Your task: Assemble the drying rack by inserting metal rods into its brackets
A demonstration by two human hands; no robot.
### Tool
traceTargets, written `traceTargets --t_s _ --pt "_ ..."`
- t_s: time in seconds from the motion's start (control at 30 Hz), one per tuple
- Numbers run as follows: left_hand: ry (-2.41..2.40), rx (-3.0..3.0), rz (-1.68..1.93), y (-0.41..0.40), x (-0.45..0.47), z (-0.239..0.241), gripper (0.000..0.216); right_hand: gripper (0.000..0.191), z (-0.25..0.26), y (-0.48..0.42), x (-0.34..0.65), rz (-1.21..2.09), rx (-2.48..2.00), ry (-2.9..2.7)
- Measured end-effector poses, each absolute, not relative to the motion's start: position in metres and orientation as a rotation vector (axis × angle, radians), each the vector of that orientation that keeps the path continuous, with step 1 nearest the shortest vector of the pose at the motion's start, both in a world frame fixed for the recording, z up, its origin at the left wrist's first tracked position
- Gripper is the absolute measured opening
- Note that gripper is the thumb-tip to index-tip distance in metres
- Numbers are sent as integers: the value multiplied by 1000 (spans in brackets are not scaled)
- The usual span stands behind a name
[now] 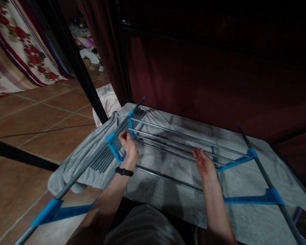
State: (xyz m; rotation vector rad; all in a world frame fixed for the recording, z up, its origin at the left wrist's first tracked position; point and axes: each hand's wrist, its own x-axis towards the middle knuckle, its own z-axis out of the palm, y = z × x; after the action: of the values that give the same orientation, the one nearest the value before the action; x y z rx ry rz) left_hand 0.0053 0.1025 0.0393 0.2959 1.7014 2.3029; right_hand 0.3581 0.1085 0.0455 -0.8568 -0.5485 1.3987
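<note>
A partly assembled rack of grey metal tubes and blue plastic brackets lies across a grey blanket (168, 200). My left hand (129, 148), with a black band on its wrist, has its fingers curled together beside the blue bracket (113, 147) on the left side tube (84, 166). Whatever lies inside those fingers is hidden. My right hand (204, 163) has its fingertips closed at a thin metal rod (165, 139) that spans the rack. Other crossbars run alongside, with blue brackets (251, 154) at their right end. Several loose metal rods (104, 160) lie left of my left hand.
Black frame posts (79, 64) rise at the left. A dark red curtain (193, 81) hangs behind the blanket. Tiled floor (40, 115) with a dark cable (51, 131) is at the left, near a floral cloth (28, 47). Piled clothes (89, 51) sit further back.
</note>
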Motion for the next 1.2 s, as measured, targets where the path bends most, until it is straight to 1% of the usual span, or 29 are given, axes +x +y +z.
traceTargets --t_s 0.07,0.17,0.27,0.4,0.57,0.63,0.83,1.07,1.13,1.2 --pt "1807 410 2337 108 -6 32 33 8 47 108 358 1400 -867 -551" --pt "1903 619 2295 116 -16 27 48 8 49 107 357 1387 -891 -548" --pt "1889 805 2214 125 -19 31 55 7 51 106 357 1385 -920 -559" --pt "1820 875 2157 132 -20 39 52 6 53 106 356 1392 -929 -567" --pt "1772 932 2107 135 -27 41 35 9 52 107 356 1399 -904 -550" --pt "1814 947 2094 135 -29 40 31 8 52 107 355 1408 -901 -549" --pt "1958 1037 1986 133 -24 40 38 6 54 107 355 1389 -942 -537" --pt "2052 1159 1925 129 -22 40 44 22 60 90 338 1529 -1117 -762" --pt "2038 1150 1937 129 -22 39 43 26 63 84 319 1475 -1139 -896" --pt "2018 1151 1939 129 -23 38 41 25 68 79 295 1331 -1144 -1075"
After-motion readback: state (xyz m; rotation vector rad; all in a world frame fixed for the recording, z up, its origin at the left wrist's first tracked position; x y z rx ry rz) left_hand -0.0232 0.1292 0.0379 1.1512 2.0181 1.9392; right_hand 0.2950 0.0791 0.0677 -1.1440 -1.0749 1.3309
